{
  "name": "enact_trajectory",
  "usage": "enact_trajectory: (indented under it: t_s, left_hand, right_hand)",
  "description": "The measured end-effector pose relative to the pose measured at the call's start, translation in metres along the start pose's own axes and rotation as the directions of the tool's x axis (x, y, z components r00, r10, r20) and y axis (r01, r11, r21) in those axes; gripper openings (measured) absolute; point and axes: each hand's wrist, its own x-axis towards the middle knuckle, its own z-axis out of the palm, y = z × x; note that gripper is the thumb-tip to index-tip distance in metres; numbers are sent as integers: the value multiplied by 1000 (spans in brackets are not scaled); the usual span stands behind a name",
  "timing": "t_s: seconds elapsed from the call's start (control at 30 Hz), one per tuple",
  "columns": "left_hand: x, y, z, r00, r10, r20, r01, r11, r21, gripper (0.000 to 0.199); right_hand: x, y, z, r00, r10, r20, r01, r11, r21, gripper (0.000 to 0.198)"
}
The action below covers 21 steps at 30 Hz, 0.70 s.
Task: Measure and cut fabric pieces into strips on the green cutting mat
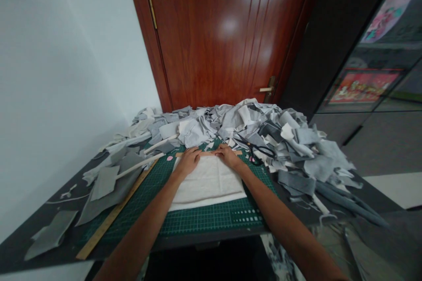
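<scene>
A folded piece of white cloth point(211, 180) lies on the green cutting mat point(194, 224) in front of me. Across its far edge runs a short wooden ruler point(238, 153), its middle partly covered by my fingers. My left hand point(190, 160) is closed on the ruler towards its left end, fingers bent over it at the cloth's edge. To the right, my right hand point(227, 156) grips the same ruler, with its thumb turned inward. The fingertips of both hands are small and partly hidden.
Black-handled scissors point(260, 147) lie right of my right hand. Grey and white fabric scraps point(231, 120) are heaped along the back and right. A long wooden ruler point(115, 210) slants along the mat's left side. Beyond the table stands a brown door point(211, 44).
</scene>
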Motion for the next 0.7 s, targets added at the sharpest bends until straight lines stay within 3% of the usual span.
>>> enact_trajectory:
  t_s: [0.33, 0.7]
  left_hand:
    - [3, -16, 5, 998, -2, -58, 4, 999, 34, 25]
    - [-1, -7, 7, 995, 0, -104, 3, 999, 36, 28]
  right_hand:
    - [-26, 32, -30, 951, 271, -147, -289, 950, -115, 20]
    - [-27, 20, -30, 940, 279, -196, -318, 926, -206, 21]
